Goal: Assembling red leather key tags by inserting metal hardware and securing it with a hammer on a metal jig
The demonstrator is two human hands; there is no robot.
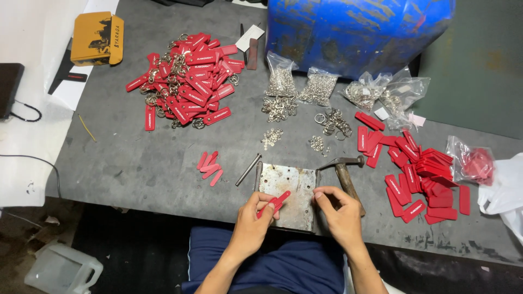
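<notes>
A dark grey worktable (141,163) stood before a dented blue drum (354,30), strewn with key-tag parts. On a scuffed, rusty steel plate (297,182) at the near edge lay the red tag strip (275,202), a narrow, flat, rounded-end piece tilted diagonally over the plate's lower left part. The left hand (251,220) reached in from below with the forearm angled up and rightward, thumb and fingers closed on the strip's lower end. The right hand (339,213) rested at the plate's right edge, its fingertips pinched together; whether they held something small could not be told. A hammer (344,173) lay just beyond that hand. A heap of finished red tags with rings (188,81) sat far left, loose red tags (417,174) to the right.
</notes>
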